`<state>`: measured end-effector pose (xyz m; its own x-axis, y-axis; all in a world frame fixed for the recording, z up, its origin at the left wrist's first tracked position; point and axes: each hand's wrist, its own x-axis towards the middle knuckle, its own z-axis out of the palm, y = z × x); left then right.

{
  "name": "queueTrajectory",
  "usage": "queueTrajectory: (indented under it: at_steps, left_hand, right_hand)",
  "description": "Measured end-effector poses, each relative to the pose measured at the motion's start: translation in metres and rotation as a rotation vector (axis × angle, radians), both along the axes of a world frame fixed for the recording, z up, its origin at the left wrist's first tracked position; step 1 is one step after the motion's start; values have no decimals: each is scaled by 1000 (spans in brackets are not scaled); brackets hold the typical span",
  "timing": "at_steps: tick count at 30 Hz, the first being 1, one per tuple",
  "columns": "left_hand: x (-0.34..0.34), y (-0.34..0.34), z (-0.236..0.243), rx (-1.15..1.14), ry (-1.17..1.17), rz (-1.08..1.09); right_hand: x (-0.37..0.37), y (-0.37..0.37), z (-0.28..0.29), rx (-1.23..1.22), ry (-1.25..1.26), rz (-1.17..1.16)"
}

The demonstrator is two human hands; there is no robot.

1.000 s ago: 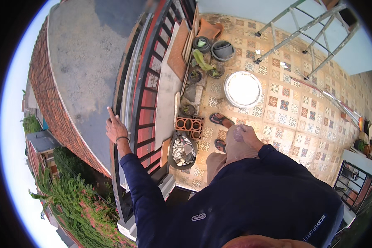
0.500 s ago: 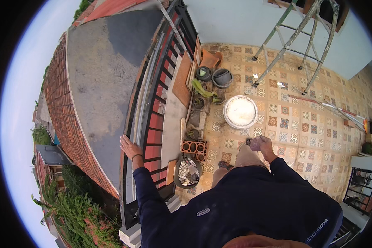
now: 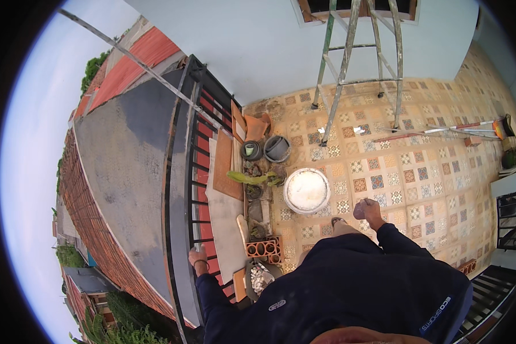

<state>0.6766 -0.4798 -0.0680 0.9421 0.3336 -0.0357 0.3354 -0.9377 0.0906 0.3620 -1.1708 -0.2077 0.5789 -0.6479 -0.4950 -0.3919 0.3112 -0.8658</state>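
My right hand (image 3: 374,214) is closed round a purplish-brown stone (image 3: 359,210), held above the tiled floor in front of my legs. To the left, my left hand (image 3: 199,257) is by the bars of the black metal railing (image 3: 199,187), its fingers loosely bent and a little apart, with nothing seen in them. Whether it touches the railing is hard to tell. Ahead stands a round white tub (image 3: 307,191) with a pale top. Below the railing, a dark pot (image 3: 276,270) of pale stones (image 3: 261,278) is partly covered by my sleeve.
Potted plants (image 3: 253,179), an empty-looking dark pot (image 3: 277,148) and a terracotta hollow block (image 3: 264,250) line the railing. A paint-stained stepladder (image 3: 343,74) stands at the far wall. Long poles (image 3: 430,131) lie to the right. Beyond the railing is a grey roof (image 3: 123,189).
My left hand has come off the flat top of the railing and drawn inward, its fingers bending. The view has turned and moved forward, and the stone stays in my right hand.
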Motion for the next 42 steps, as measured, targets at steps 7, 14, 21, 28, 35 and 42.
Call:
queueTrajectory:
  at_steps: [7, 14, 21, 28, 35, 42]
  left_hand:
    - [-118, -242, -154, -395, 482, -414]
    - [-167, -382, -155, -594, 511, -763]
    - [-107, -420, -130, -1247, 826, -305]
    - [-95, -535, -86, -1758, 1171, -358]
    - [-100, -634, -57, -1828, 1220, -201]
    - [-107, -785, -58, -1587, 1479, -333]
  right_hand:
    - [20, -63, 5, -120, -122, 34]
    - [58, -86, 36, -331, -89, 249]
    - [87, -49, 70, 96, -153, 148]
    - [93, -23, 97, 33, -208, 272]
    - [57, -91, 104, 269, -248, -5]
    - [11, -235, 90, 169, -374, 6]
